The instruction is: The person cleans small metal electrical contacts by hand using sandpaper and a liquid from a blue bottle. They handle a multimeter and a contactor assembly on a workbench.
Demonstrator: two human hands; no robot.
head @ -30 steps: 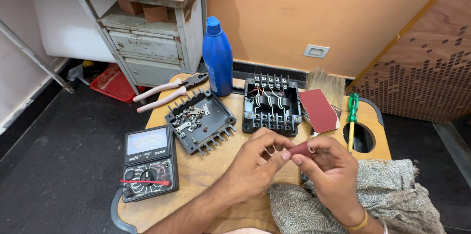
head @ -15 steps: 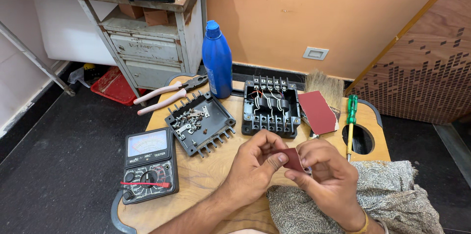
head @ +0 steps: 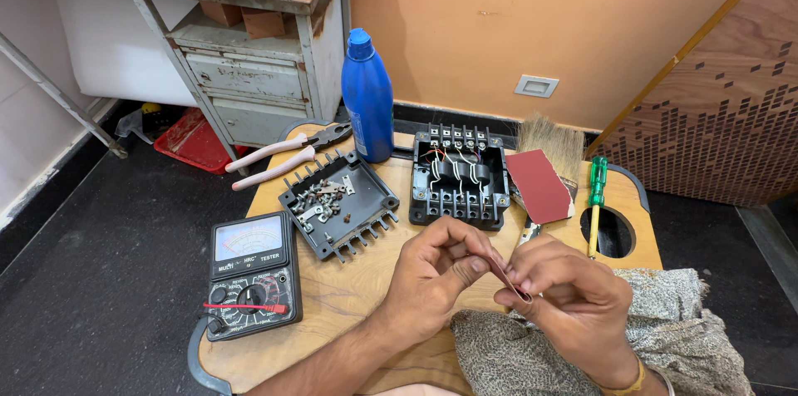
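While both hands meet over the near edge of the wooden table point(head: 357, 296), the head view shows a small reddish-brown strip of sandpaper point(head: 505, 277) pinched between them — its long axis slanting from upper left down to lower right. The left hand point(head: 436, 267) closes thumb and forefinger narrowly on the strip's upper end; the right hand point(head: 569, 292) curls round the lower end, fingers drawn tight, so the strip lies about equally near both. Whether anything small sits behind the strip cannot be told. Beyond the hands lie an open black terminal box point(head: 459, 177), a black lid holding screws point(head: 339, 203), a larger sandpaper sheet point(head: 539, 186), and a green screwdriver point(head: 595, 201); a multimeter point(head: 251, 273) sits left.
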